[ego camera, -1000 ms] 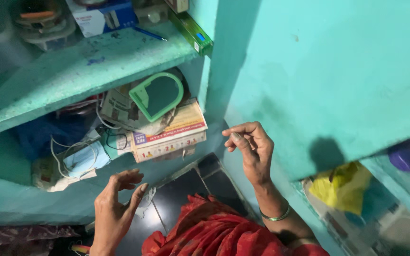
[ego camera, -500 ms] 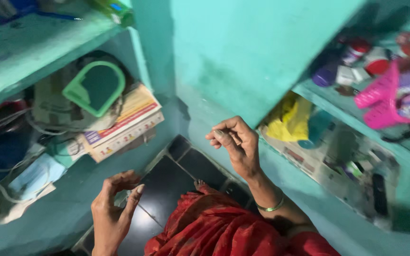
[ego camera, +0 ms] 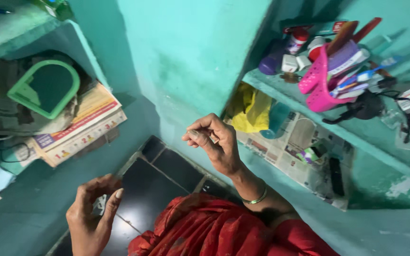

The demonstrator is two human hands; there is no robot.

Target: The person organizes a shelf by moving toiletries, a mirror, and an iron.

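Observation:
My left hand (ego camera: 91, 215) hovers low at the left with its fingers curled and apart, and it holds nothing. My right hand (ego camera: 214, 142) is raised at the centre, thumb pinched against the fingertips; I see nothing between them. It wears a green bangle (ego camera: 256, 198) on the wrist. Both hands hang in the air above the black tiled floor (ego camera: 167, 170), between two turquoise wall shelves. Red cloth (ego camera: 214, 227) covers my lap below them.
The left shelf holds a green-framed mirror (ego camera: 43, 90) on stacked books (ego camera: 79, 128), with cables beside them. On the right, an upper shelf carries a pink basket (ego camera: 321, 80) and small bottles. The lower shelf has a yellow bag (ego camera: 250, 109) on newspaper (ego camera: 290, 147).
The view has swung to the right, so the left shelf slid toward the edge and the right shelves came into sight. Both hands keep their poses, the left one lower in the frame.

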